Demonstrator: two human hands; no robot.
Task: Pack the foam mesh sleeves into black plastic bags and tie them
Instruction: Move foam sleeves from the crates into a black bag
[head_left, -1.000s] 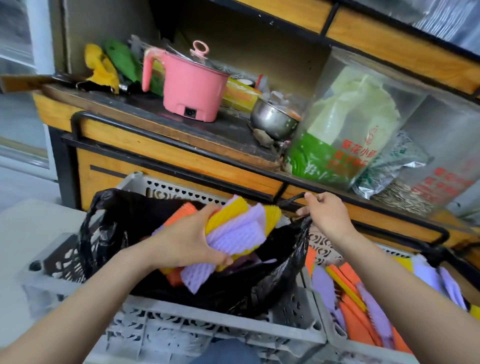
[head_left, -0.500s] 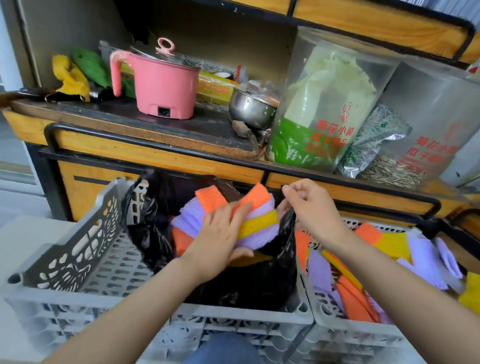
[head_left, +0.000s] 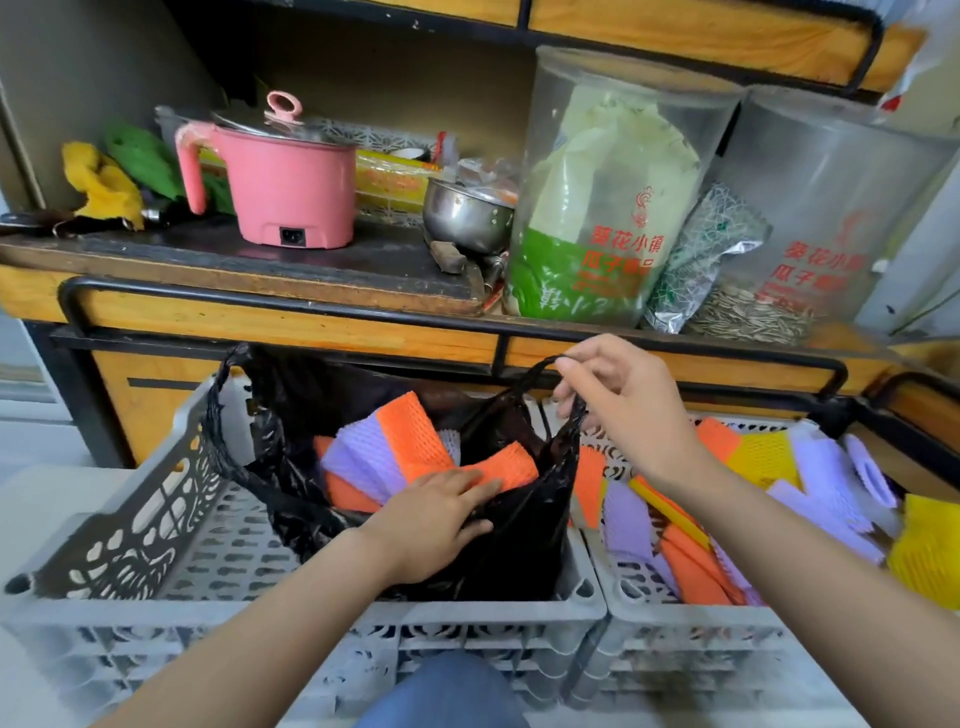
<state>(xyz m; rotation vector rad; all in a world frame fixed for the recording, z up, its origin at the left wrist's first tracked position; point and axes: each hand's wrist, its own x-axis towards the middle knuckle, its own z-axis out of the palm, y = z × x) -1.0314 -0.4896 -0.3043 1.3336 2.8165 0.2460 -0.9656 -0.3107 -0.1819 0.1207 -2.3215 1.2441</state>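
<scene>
Packing underway: left hand (head_left: 434, 519) presses flat on foam mesh sleeves (head_left: 410, 441) inside black bag (head_left: 519, 540), near-left crate (head_left: 156, 519); right hand (head_left: 628, 410) pinches bag handle (head_left: 550, 364). More sleeves (head_left: 691, 556) wait at right; bag untied.

The left hand (head_left: 441, 519) is laid palm down, fingers stretched flat on the foam sleeves (head_left: 410, 431), its forearm extended from lower left, while the right hand (head_left: 623, 405) is raised, the black bag (head_left: 519, 551) pinched by its handle between thumb and fingertips.
</scene>
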